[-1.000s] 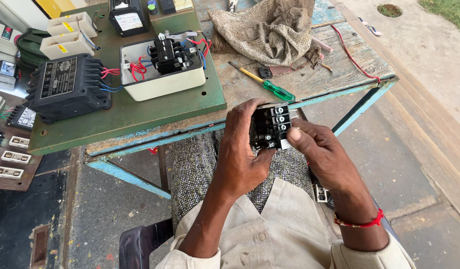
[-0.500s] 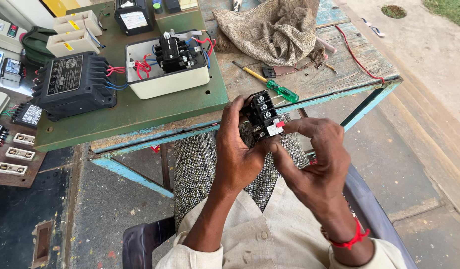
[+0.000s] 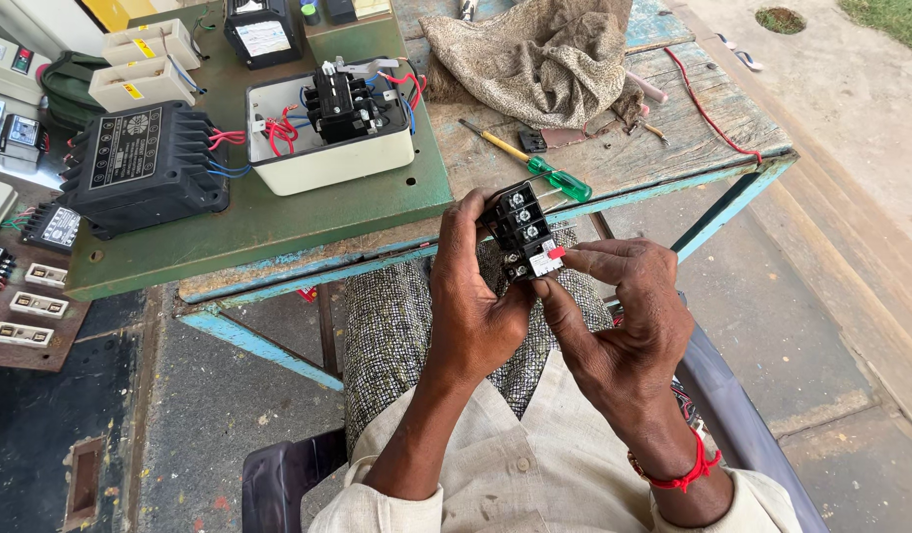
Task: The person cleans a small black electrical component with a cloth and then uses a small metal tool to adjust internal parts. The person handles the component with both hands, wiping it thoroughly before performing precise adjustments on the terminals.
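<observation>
I hold a small black electrical relay block (image 3: 523, 230) with screw terminals and a white label in front of my chest, above my lap. My left hand (image 3: 473, 301) wraps around its left side and back. My right hand (image 3: 624, 316) grips its lower right, thumb under the block and forefinger on a small red button at the label. A red thread band circles my right wrist.
A green board (image 3: 278, 212) on the worn blue-framed table carries a cream box with a black contactor (image 3: 339, 104) and a black finned transformer (image 3: 140, 163). A green-handled screwdriver (image 3: 535, 163) and a crumpled cloth (image 3: 545, 54) lie on the planks. Switch parts sit far left.
Both hands have lifted the relay block slightly and turned it. My right hand has shifted from the block's side to pinch its lower labelled end.
</observation>
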